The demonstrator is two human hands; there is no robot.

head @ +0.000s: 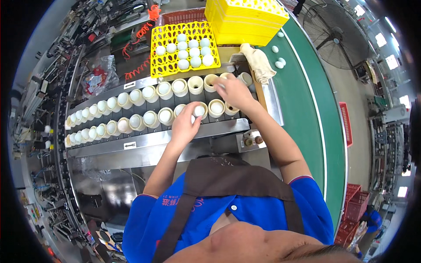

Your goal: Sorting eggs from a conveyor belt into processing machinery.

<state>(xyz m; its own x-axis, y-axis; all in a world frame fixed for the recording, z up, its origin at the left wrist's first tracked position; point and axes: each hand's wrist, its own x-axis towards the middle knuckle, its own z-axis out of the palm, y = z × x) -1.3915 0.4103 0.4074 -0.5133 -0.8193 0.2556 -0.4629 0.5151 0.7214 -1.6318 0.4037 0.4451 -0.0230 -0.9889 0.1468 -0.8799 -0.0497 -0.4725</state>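
Observation:
Two rows of cream-coloured cups on a dark conveyor [154,106] run in front of me, most with a pale egg inside. My left hand [185,124] is over the near row, its fingers curled around an egg [193,119] that shows between thumb and fingers. Beside it, an egg [199,111] sits in a near-row cup. Over the right end of the far row, my right hand [236,92] has a pale egg [221,85] at its fingertips, partly hidden. An empty cup [195,84] stands to the left of that hand.
Behind the rows lies a yellow egg tray [161,70] with several eggs, beside a stack of yellow trays [245,24]. A cloth [258,62] hangs at the right. Loose eggs [279,63] rest on a green belt [297,108]. Metal rails [158,138] edge the conveyor.

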